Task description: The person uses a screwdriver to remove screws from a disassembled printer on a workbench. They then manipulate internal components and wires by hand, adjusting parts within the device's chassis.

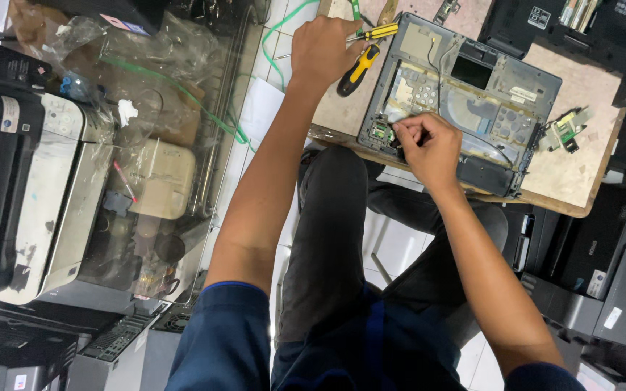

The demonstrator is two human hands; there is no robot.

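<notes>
A grey, opened printer chassis (472,94) lies on a small wooden table (566,174) in front of my knees. My right hand (429,148) pinches a small part at the chassis's near left corner, beside a green circuit piece (380,131). My left hand (322,49) reaches to the table's left edge and closes on a thin yellow-and-black screwdriver (378,32). A thicker yellow-handled screwdriver (356,69) lies just below it on the table.
A small green circuit board (565,130) lies on the table right of the chassis. Printers stand on the left (9,181) and on the right (610,268). A glass cabinet (153,145) holds bags and parts. A green cable (273,36) hangs by the table.
</notes>
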